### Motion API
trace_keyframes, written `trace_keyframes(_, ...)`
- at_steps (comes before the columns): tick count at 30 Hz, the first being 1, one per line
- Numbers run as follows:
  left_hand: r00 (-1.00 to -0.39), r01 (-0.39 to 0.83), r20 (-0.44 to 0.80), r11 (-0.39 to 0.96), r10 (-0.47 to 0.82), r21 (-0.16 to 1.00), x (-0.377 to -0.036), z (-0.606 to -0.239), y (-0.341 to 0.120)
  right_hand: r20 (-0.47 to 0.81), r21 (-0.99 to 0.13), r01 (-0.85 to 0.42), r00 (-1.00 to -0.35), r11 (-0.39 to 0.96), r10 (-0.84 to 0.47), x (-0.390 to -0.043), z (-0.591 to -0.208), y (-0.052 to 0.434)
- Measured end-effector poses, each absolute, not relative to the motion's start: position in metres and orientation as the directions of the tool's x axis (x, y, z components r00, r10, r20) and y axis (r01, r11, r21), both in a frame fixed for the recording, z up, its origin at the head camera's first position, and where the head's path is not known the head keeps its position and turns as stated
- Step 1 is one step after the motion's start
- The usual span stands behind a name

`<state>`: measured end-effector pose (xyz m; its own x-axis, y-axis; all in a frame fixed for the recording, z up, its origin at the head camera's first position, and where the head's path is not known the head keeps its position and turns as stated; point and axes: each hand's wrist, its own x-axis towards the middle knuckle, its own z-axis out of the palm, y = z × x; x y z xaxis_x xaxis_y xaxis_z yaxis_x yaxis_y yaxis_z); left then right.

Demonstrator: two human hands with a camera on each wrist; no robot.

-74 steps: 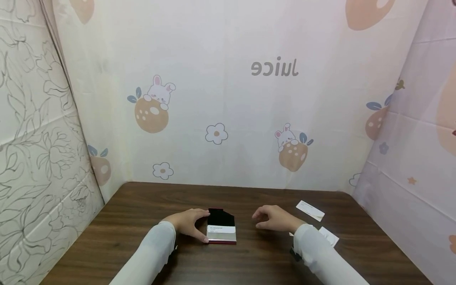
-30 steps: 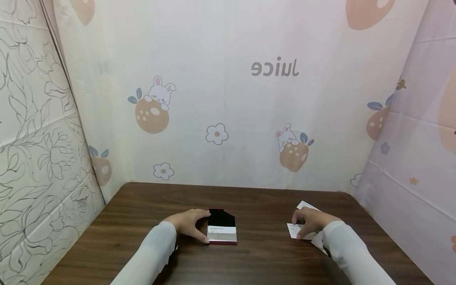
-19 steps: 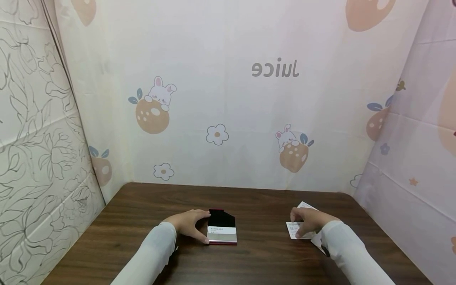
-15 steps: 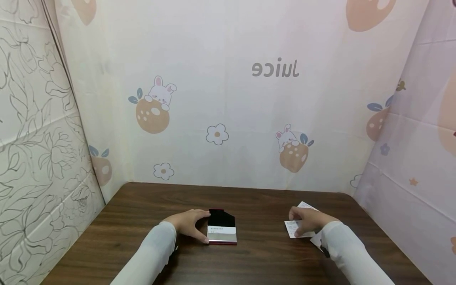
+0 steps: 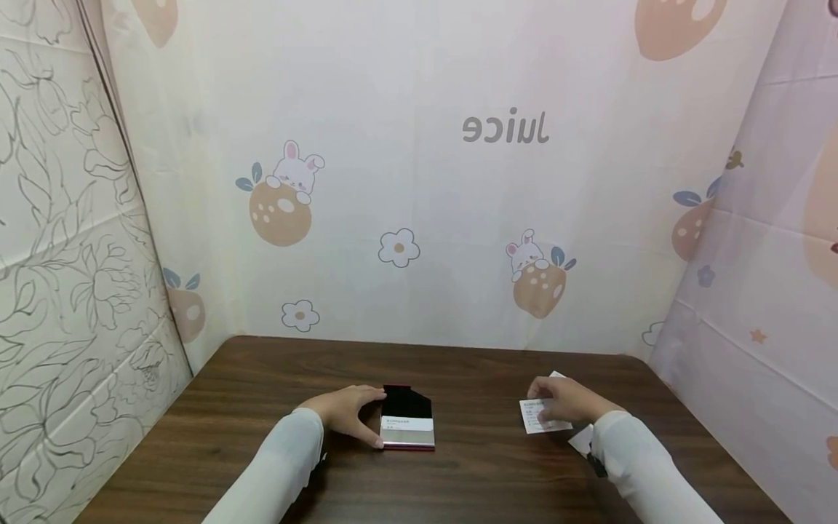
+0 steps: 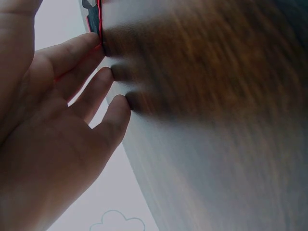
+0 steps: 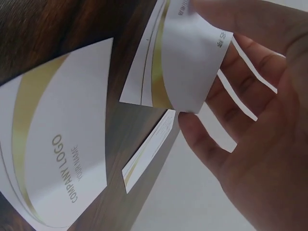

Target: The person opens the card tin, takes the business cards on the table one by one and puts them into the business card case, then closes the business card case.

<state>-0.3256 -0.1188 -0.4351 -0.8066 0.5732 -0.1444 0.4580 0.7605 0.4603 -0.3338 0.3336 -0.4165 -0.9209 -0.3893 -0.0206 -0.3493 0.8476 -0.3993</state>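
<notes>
In the head view, an opened card case (image 5: 407, 399) with a black lining and red edges lies flat on the table, a white card (image 5: 406, 423) inside it. My left hand (image 5: 342, 412) holds the case along its left side, thumb at the near corner and index finger at the lid. To the right, my right hand (image 5: 571, 401) pinches a white business card (image 5: 532, 418) with printed text. The right wrist view shows this business card (image 7: 185, 62) with a gold curve, held by thumb and fingers above the table.
Two more cards lie on the dark wooden table (image 5: 471, 480). One, near the right wrist, is a card (image 7: 72, 134) reading COMPANY LOGO; the other card (image 7: 150, 150) lies farther off. A patterned curtain (image 5: 419, 182) hangs behind the table.
My right hand has gone from beside the case to the cards at the right, pinched one, and shifted it slightly left and away from me. My left hand stays at the case.
</notes>
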Motion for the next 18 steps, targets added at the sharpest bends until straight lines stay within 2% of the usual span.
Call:
trace_keyframes(7, -0.801, 0.465, -0.143, 0.754, 0.582, 0.464, -0.326, -0.433, -0.118, 0.039, -0.436, -0.411, -0.897, 0.800, -0.440, -0.333, -0.410, 0.330)
trace_keyframes(18, -0.804, 0.456, -0.150, 0.758, 0.575, 0.466, -0.325, -0.434, -0.119, 0.064, -0.489, -0.443, -0.877, 0.751, -0.476, -0.334, -0.407, 0.323)
